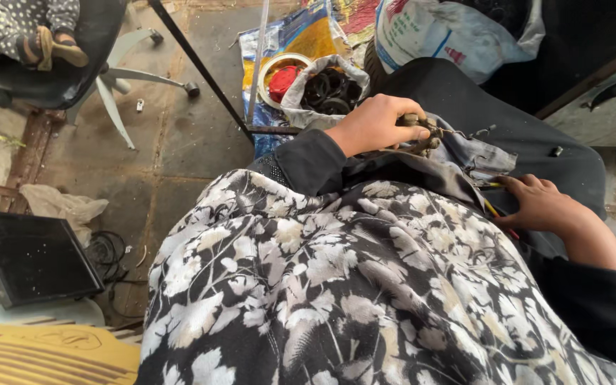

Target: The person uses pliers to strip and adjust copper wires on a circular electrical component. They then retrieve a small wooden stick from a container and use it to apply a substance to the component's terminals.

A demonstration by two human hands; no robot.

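Worn stone floor (pixel 180 135), stained and littered, forms the ground below a seated person whose lap is covered by a black-and-white floral cloth (pixel 336 285). On the lap, past the far edge of that cloth, lies a piece of grey-blue fabric (pixel 479 153), taken here as the landmark. At its left end the left hand (pixel 373 122) is closed around a small brownish metal part (pixel 422 132) with thin wires projecting to the right; the exact shape of the part cannot be made out. At the near right corner of the fabric the right hand (pixel 540 203) rests palm down, fingers together, on yellow and red wires (pixel 495 210); whether it grips them cannot be told. Beyond the fabric, on the floor, an open grey bag (pixel 326 89) holds black rubber rings, with a round tin (pixel 279 78) containing a red object just left of it. Far left of the fabric stand an office chair base (pixel 119 82) and a dark flat screen (pixel 30 257).
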